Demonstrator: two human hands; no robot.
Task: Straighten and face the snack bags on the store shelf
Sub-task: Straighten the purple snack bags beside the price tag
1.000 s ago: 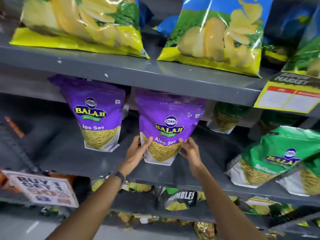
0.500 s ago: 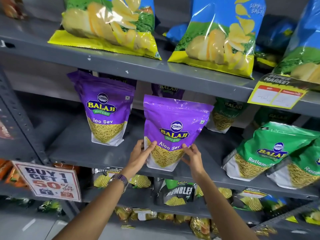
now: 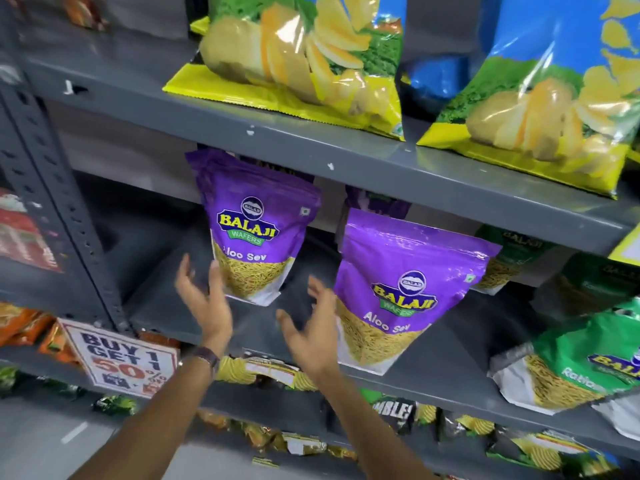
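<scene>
Two purple Aloo Sev bags stand on the middle grey shelf (image 3: 450,368). The right purple bag (image 3: 405,289) stands upright near the shelf's front edge, label facing out. The left purple bag (image 3: 252,230) stands further back, with more purple bags stacked behind it. My left hand (image 3: 204,296) is open, fingers spread, just left of and below the left bag's lower corner. My right hand (image 3: 311,323) is open between the two bags, close to the right bag's left edge. Whether either hand touches a bag is unclear.
Big yellow chip bags (image 3: 301,64) and blue chip bags (image 3: 540,98) lie on the upper shelf. Green Ratlami bags (image 3: 581,368) sit at the right. A "Buy 1 Get 1" sign (image 3: 121,358) hangs by the grey upright post (image 3: 59,202). Small packets fill the lower shelves.
Both hands have let go of the right purple bag and moved left toward the left purple bag, fingers spread. The view has shifted left too.
</scene>
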